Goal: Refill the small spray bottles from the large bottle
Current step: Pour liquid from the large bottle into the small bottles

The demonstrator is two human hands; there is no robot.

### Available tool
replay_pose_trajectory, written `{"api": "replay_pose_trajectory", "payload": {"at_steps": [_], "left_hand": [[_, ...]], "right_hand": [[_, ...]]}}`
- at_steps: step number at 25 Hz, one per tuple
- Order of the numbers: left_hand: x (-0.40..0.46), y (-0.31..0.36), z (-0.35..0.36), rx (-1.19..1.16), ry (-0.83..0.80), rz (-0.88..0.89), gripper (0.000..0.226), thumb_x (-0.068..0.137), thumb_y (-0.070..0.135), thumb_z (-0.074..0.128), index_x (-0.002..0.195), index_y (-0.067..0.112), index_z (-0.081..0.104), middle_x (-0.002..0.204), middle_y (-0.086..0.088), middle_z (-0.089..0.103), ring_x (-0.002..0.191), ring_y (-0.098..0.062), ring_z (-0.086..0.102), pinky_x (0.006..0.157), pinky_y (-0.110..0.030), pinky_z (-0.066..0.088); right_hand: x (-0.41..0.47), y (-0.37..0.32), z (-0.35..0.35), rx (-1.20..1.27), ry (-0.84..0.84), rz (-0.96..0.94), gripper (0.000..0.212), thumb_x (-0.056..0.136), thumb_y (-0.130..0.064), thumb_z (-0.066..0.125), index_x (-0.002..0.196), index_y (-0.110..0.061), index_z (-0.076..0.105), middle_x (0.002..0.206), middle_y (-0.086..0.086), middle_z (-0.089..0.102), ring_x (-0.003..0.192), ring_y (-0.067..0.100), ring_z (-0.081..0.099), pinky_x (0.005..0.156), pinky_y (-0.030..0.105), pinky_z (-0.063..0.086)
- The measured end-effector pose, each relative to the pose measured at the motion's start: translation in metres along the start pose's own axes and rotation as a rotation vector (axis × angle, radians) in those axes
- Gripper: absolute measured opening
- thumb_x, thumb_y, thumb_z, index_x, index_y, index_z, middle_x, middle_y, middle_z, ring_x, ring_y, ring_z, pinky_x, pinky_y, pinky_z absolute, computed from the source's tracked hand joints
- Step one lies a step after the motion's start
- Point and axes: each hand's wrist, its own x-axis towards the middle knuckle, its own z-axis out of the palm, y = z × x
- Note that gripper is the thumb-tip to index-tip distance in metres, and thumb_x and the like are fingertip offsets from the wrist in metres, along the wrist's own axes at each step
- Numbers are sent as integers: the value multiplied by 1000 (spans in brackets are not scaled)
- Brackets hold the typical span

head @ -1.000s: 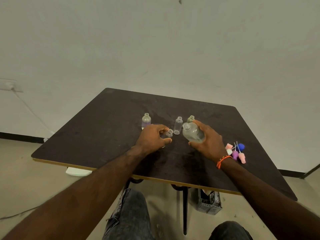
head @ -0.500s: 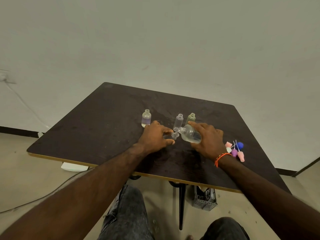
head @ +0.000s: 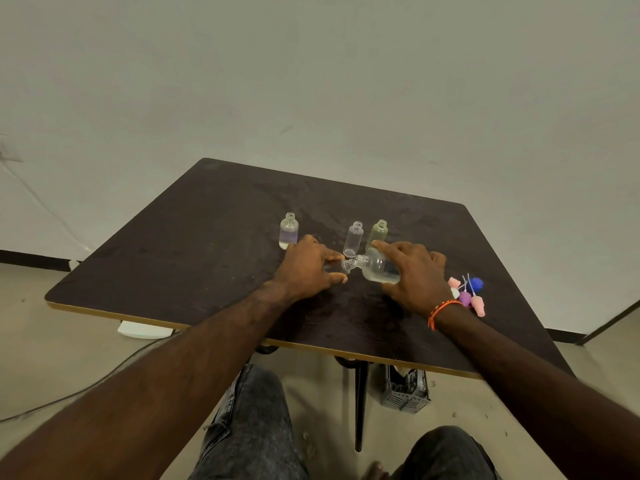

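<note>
My right hand grips the large clear bottle, tipped on its side with its open neck pointing left. The neck meets the mouth of a small clear bottle that my left hand holds; most of that small bottle is hidden under my fingers. Three more small open bottles stand behind: one with a purplish tint at the left, a clear one in the middle, a greenish one beside it.
Several spray caps, pink, purple, white and blue, lie in a cluster right of my right hand. All of it sits on a dark square table. A grey basket stands on the floor under the front edge; a cable runs along the floor at left.
The large bottle has gone from nearly upright to lying almost level, its neck brought down to the small bottle's mouth. Both hands stayed near the table's middle.
</note>
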Motion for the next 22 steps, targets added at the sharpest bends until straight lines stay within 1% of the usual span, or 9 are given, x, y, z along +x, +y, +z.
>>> {"api": "replay_pose_trajectory", "payload": {"at_steps": [3, 7, 11, 17, 22], "left_hand": [[0, 0, 1, 5, -3, 3, 56, 87, 48, 82, 135, 23, 71, 126, 2, 75, 119, -19, 51, 102, -39, 46], [0, 1, 1, 22, -8, 7, 56, 86, 50, 82, 134, 23, 72, 122, 1, 76, 119, -21, 52, 102, -43, 47], [1, 0, 2, 2, -6, 0, 55, 84, 49, 84, 132, 23, 73, 122, 2, 77, 119, -21, 54, 103, -46, 49], [1, -1, 2, -9, 5, 13, 55, 85, 47, 83, 133, 22, 73, 122, 2, 77, 116, -19, 52, 101, -44, 48], [2, -2, 2, 12, -3, 21, 56, 86, 50, 82, 134, 23, 72, 122, 1, 77, 117, -20, 53, 102, -45, 48]], "right_hand": [[0, 1, -1, -26, 5, -15, 81, 81, -42, 75, 150, -44, 32, 144, -6, 49, 131, 22, 40, 102, 47, 26], [2, 1, -5, -57, 11, -18, 81, 80, -39, 75, 149, -45, 34, 142, -6, 49, 131, 22, 40, 103, 48, 25], [2, 2, -7, -72, 8, -20, 80, 80, -39, 73, 149, -45, 33, 142, -4, 49, 131, 22, 40, 104, 49, 25], [4, 2, -8, -81, -9, -23, 80, 80, -37, 73, 149, -44, 33, 143, -4, 49, 132, 23, 39, 105, 50, 25], [3, 1, -10, -91, -4, -24, 81, 79, -36, 74, 149, -44, 35, 143, -4, 49, 132, 23, 39, 104, 49, 24]]}}
